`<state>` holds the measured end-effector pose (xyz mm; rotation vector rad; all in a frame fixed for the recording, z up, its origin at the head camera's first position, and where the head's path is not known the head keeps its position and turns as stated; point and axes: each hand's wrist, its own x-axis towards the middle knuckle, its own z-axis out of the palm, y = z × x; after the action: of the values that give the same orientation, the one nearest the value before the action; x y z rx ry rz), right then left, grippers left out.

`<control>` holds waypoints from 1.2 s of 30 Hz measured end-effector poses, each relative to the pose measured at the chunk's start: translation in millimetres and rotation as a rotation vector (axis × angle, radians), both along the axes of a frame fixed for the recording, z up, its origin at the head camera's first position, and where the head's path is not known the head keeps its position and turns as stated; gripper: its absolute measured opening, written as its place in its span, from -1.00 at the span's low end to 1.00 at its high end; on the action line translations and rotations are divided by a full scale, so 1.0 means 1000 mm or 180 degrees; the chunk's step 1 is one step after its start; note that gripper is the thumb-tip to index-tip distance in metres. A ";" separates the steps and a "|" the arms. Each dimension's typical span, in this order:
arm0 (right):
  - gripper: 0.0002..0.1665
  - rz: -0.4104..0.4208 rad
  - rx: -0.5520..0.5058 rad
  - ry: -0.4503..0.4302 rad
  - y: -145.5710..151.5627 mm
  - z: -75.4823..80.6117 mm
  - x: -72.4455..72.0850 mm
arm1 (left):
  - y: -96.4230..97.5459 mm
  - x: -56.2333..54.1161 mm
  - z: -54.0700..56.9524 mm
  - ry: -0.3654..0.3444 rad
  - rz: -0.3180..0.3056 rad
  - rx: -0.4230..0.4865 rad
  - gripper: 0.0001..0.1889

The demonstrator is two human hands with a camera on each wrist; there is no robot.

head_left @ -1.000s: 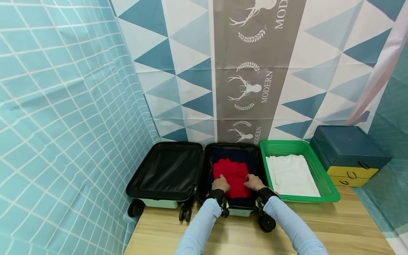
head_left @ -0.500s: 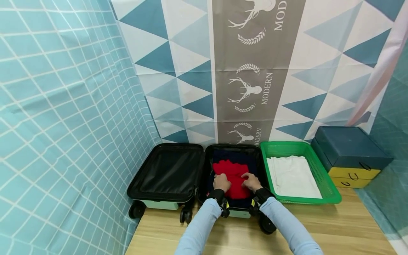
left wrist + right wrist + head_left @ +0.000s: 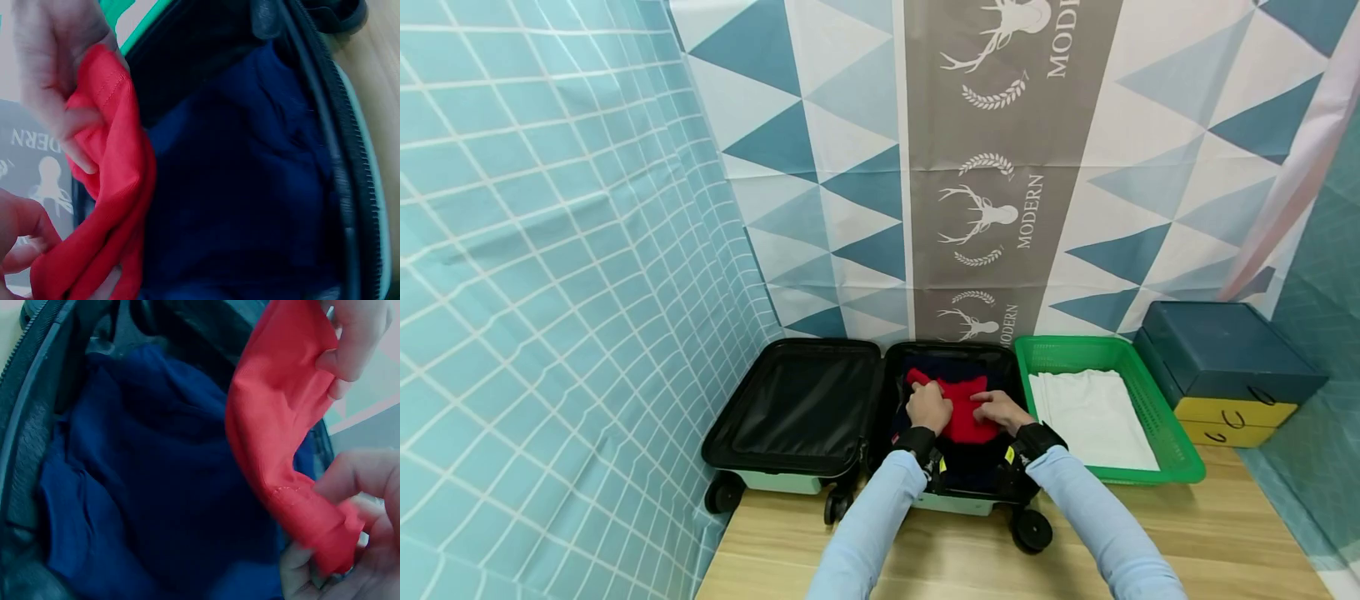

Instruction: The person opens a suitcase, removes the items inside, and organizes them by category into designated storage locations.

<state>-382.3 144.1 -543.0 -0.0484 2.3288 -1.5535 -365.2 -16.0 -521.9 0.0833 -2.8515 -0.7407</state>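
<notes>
A folded red garment (image 3: 964, 417) is held up at its two sides over the right half of an open suitcase (image 3: 955, 503). My left hand (image 3: 929, 407) pinches its left side, and my right hand (image 3: 1002, 410) grips the right side. Close up in the left wrist view, the red cloth (image 3: 119, 162) hangs in loose folds, clear of the navy garment (image 3: 231, 169) below. From the right wrist, the curled fingers of my right hand (image 3: 369, 512) hold one end of the cloth; part of my left hand (image 3: 359, 337) shows at the other end.
The suitcase's other half (image 3: 793, 408) lies open on the left, with its black lining showing. To the right stands a green basket (image 3: 1176, 450) with folded white cloth (image 3: 1093, 417) inside. Beyond it sit dark blue and yellow boxes (image 3: 1225, 342). A patterned cloth wall (image 3: 850, 167) rises behind.
The red garment lay spread on the navy clothes with my hands at its lower part. Now it is lifted and gathered between my hands, which have moved slightly farther back.
</notes>
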 end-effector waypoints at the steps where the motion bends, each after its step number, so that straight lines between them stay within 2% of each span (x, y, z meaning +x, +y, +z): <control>1: -0.31 -0.0001 0.0044 0.0131 0.002 0.003 -0.001 | 0.003 -0.001 0.003 0.0042 -0.0006 -0.0011 -0.93; 6: -0.52 -0.0259 0.0251 0.0531 0.014 0.012 -0.001 | 0.016 -0.004 0.015 0.0258 -0.0098 0.0074 -0.91; 11: -0.55 -0.0565 0.0458 0.0798 0.034 0.027 0.000 | 0.030 -0.004 0.023 0.0447 -0.0303 0.0314 -0.81; 14: -0.54 -0.0685 0.0516 0.1039 0.050 0.039 0.001 | 0.038 -0.001 0.026 0.0620 -0.0514 0.0402 -0.73; 17: -0.55 -0.0775 0.0623 0.1278 0.069 0.047 0.003 | 0.048 0.001 0.028 0.0822 -0.0811 0.0408 -0.67; 20: -0.54 -0.0816 0.0803 0.1478 0.089 0.049 0.007 | 0.060 0.003 0.029 0.0847 -0.1102 0.0456 -0.63; 23: -0.52 -0.0718 0.1071 0.1667 0.107 0.045 0.013 | 0.073 0.005 0.025 0.0679 -0.1325 0.0640 -0.61; 26: -0.54 -0.0498 0.1384 0.1859 0.124 0.040 0.020 | 0.084 0.007 0.019 0.0427 -0.1475 0.0774 -0.60; 31: -0.58 -0.0059 0.1787 0.2048 0.148 0.029 0.028 | 0.100 0.011 0.008 0.0024 -0.1760 0.0679 -0.57; 36: -0.48 0.0188 0.1729 0.1757 0.167 0.023 0.034 | 0.111 0.017 -0.001 -0.0451 -0.2249 0.0639 -0.47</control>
<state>-348.5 311.0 -520.5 -0.4568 3.0647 -0.9030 -348.7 94.7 -522.9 -0.9157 -2.9133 -1.1767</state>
